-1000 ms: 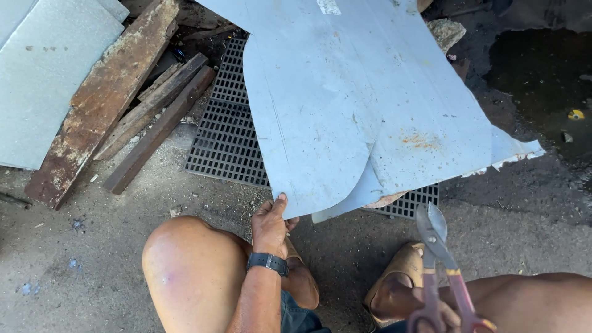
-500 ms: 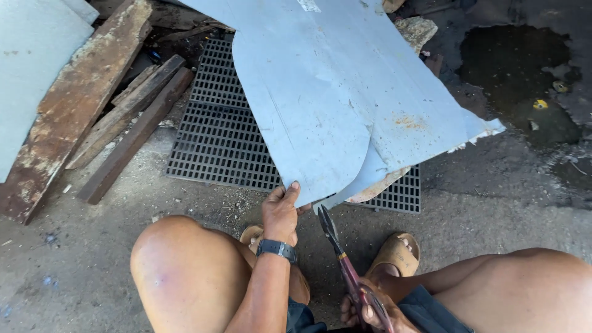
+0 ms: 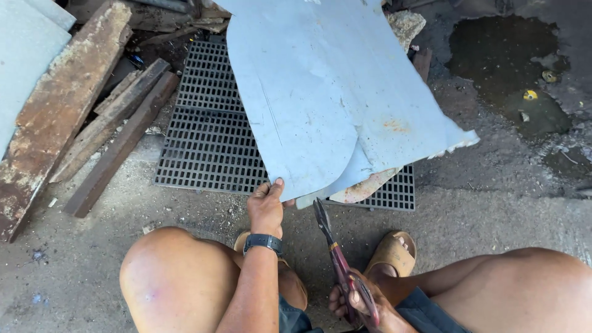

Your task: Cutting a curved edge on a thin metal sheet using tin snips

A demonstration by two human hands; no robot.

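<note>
A large pale blue-grey metal sheet (image 3: 320,105) lies over a black plastic grate (image 3: 209,148) on the ground; its near part is cut into a rounded flap. My left hand (image 3: 266,206), with a dark watch on the wrist, grips the near edge of that flap, thumb on top. My right hand (image 3: 357,302) holds red-handled tin snips (image 3: 330,246) low between my knees. Their blades point up toward the sheet's edge, just short of it and a little right of my left hand.
Rusty wooden planks (image 3: 74,117) lie at the left beside another pale panel (image 3: 24,61). A dark wet patch (image 3: 505,68) with bits of litter is at the upper right. My bare knees and sandalled feet rest on the rough concrete.
The snips have swung from the far right in toward the sheet's near edge. My left hand keeps its grip on the flap; the view has shifted a little.
</note>
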